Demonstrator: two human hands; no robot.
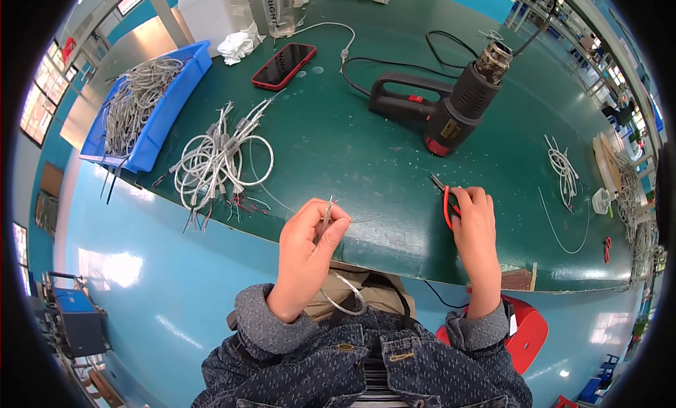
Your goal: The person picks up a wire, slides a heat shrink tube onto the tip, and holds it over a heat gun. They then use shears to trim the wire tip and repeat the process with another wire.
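Jacket (303, 369) fronts table edge (394, 271), left grip (313, 239) holding cable (328, 213), right grip (473, 218) pliers (446, 205), room between.

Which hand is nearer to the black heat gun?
Right. The right hand, touching the red-handled pliers, is on the near side of the heat gun, apart from it; the left hand, pinching a cable, is farther off, to its near left.

Pliers (446, 196): red handles (446, 212). Cable bundle (227, 144): silvery white. Table (338, 154): dark green. Tray (173, 105): bright blue. Heat gun (466, 101): black, red switch (416, 99). Jacket (296, 369): dark blue-grey, pale flecks.
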